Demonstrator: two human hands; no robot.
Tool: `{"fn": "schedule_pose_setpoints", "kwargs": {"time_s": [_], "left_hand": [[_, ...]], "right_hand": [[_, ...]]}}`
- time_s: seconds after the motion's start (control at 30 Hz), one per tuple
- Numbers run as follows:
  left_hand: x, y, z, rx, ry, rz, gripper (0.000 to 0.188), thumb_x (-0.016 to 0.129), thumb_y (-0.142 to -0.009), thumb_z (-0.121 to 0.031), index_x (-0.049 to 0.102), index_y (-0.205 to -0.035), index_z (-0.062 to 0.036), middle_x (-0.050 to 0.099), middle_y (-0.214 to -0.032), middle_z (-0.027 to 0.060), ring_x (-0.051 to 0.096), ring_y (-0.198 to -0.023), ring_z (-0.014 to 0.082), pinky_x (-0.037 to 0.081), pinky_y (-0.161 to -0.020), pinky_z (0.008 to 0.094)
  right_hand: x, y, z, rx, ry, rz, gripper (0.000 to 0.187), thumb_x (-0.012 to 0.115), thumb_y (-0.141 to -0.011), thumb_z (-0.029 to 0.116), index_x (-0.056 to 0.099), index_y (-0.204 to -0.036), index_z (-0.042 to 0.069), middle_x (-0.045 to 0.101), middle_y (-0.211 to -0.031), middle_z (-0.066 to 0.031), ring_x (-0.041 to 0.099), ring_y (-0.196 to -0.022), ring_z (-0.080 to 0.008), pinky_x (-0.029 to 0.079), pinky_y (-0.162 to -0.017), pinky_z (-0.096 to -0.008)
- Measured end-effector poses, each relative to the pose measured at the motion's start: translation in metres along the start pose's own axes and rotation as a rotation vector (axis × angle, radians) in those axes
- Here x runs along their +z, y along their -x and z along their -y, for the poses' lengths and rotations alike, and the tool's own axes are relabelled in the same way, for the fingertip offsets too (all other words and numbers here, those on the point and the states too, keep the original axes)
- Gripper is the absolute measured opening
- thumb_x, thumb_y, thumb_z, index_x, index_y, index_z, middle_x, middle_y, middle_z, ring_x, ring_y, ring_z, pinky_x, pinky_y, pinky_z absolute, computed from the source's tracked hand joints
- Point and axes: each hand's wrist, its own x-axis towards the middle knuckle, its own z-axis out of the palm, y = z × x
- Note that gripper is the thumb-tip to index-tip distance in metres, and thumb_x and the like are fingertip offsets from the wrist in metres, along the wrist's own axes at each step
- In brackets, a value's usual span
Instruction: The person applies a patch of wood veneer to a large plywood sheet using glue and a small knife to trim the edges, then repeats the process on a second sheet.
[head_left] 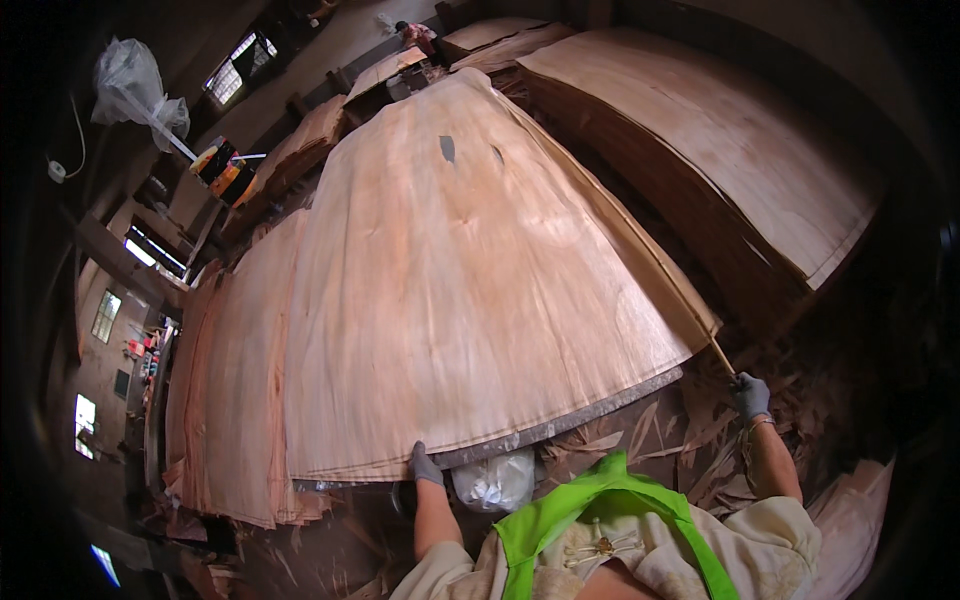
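At the near edge: your left hand touches the wood sheet; its grip I cannot tell.
Beside the right corner: your right hand is closed around a thin stick.
Wood sheet: before you, over the grey table.

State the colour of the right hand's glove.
The snug glove is grey, seen best in the head view.

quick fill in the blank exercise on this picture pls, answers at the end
1. The left hand and right hand both wear grey ____.
2. The thin stick is held in the person's ____ hand.
3. The hand at the near edge of the wide wood sheet is the ____ one.
4. The apron is bright ____.

Missing words: gloves; right; left; green.
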Motion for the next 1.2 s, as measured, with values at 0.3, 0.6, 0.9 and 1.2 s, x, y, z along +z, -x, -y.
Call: {"fn": "schedule_pose_setpoints", "kwargs": {"time_s": [0.3, 0.6, 0.9, 1.2], "left_hand": [[0.016, 0.022, 0.003, 0.001, 0.073, 0.050, 0.029, 0.060, -0.084, -0.029, 0.057, -0.104, -0.0088, 0.058, -0.097, 0.0087, 0.054, -0.084, 0.0184, 0.047, -0.066, 0.0352], [0.055, 0.085, 0.010, -0.260, -0.239, 0.601, 0.033, 0.048, -0.090, -0.035, 0.057, -0.104, -0.0068, 0.059, -0.100, 0.0078, 0.055, -0.087, 0.0177, 0.045, -0.075, 0.0322], [0.078, 0.203, -0.060, -0.291, -0.434, 0.510, 0.043, 0.050, -0.079, -0.044, 0.052, -0.098, -0.0061, 0.052, -0.095, 0.0103, 0.051, -0.086, 0.0266, 0.042, -0.074, 0.0391], [0.070, -0.007, -0.043, 0.626, -0.928, 0.164, 0.047, 0.050, -0.089, -0.023, 0.043, -0.129, 0.0015, 0.055, -0.119, 0.0193, 0.056, -0.096, 0.0305, 0.045, -0.086, 0.0383]], "right_hand": [[0.049, 0.112, 0.057, -0.034, -0.247, 0.256, 0.018, 0.067, -0.073, 0.013, 0.065, -0.090, 0.009, 0.062, -0.074, -0.0170, 0.064, -0.068, -0.0303, 0.047, -0.058, -0.0368], [0.117, 0.156, 0.305, -0.134, -0.715, 0.477, 0.035, 0.063, -0.082, 0.029, 0.062, -0.103, 0.001, 0.059, -0.065, -0.0088, 0.051, -0.057, -0.0142, 0.043, -0.054, -0.0314], [0.092, 0.229, 0.278, -0.253, -0.497, 0.337, 0.022, 0.054, -0.083, 0.020, 0.066, -0.099, 0.011, 0.064, -0.066, -0.0051, 0.059, -0.054, -0.0162, 0.049, -0.056, -0.0312], [0.010, 0.463, 0.032, 0.789, -0.359, -0.113, 0.031, 0.053, -0.079, 0.029, 0.064, -0.095, 0.006, 0.065, -0.089, -0.0190, 0.063, -0.081, -0.0337, 0.049, -0.073, -0.0413]]}}
